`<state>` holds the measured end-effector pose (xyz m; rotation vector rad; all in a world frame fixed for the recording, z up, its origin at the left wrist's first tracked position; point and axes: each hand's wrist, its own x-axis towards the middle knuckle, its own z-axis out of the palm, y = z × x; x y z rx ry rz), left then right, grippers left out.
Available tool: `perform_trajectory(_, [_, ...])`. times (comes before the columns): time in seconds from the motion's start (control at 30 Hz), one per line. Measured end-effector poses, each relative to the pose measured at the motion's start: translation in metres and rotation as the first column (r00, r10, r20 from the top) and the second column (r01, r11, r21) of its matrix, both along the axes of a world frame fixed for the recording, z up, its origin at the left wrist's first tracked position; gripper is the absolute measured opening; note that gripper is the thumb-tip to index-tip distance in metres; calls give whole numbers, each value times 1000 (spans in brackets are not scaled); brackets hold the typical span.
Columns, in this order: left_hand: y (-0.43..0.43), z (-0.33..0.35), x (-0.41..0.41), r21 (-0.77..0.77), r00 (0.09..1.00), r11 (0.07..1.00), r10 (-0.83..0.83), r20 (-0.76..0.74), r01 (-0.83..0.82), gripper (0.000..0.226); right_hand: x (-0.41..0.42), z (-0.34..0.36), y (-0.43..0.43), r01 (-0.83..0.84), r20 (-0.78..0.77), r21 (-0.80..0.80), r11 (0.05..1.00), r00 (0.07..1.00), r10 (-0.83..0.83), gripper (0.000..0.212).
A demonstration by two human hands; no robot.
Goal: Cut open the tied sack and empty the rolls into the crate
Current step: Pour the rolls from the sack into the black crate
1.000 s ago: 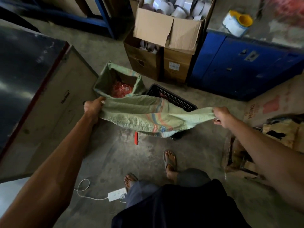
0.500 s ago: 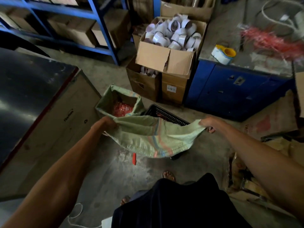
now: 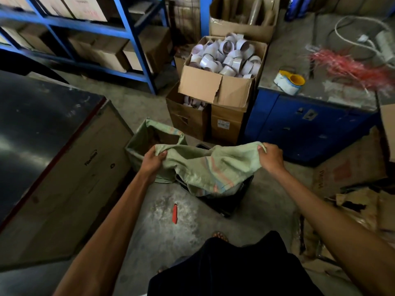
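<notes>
Head view — my left hand [image 3: 152, 159] and right hand [image 3: 270, 155] gripped the sack [image 3: 205, 169] — slung left-to-right over the crate [image 3: 226, 207].

I hold the sack over the crate, with boxes behind and a cabinet to the right.

My left hand [image 3: 152, 160] and right hand [image 3: 271, 155] each grip an upper corner of the limp green woven sack [image 3: 205, 167], which hangs between them into the black plastic crate [image 3: 230, 201] on the floor before me. A second green sack lining a box [image 3: 149, 137] stands just left of the crate. Behind them sit stacked cardboard boxes of white tape rolls [image 3: 226, 58]. The blue metal cabinet [image 3: 303, 129] is right of those; a red utility knife [image 3: 175, 213] lies on the floor near me, left of the crate.
</notes>
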<state>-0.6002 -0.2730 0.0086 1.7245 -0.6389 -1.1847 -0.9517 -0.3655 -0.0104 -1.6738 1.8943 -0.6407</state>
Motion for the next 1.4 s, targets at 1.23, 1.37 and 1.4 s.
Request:
perform_trajectory(1.23, [-29,154,-12,-432,910,882,-7,-414,-190,54,10,199,-32,-21,122,-513,858,988,97,42])
perform_trajectory(1.37, [-19,152,-6,-467,848,845,-31,-529,-261,60,11,199,-9,159,297,-673,722,953,67,26])
perform_trajectory(1.4, [-17,153,-4,-481,855,842,-45,-517,-246,62,10,200,-5,160,295,-694,702,953,74,23])
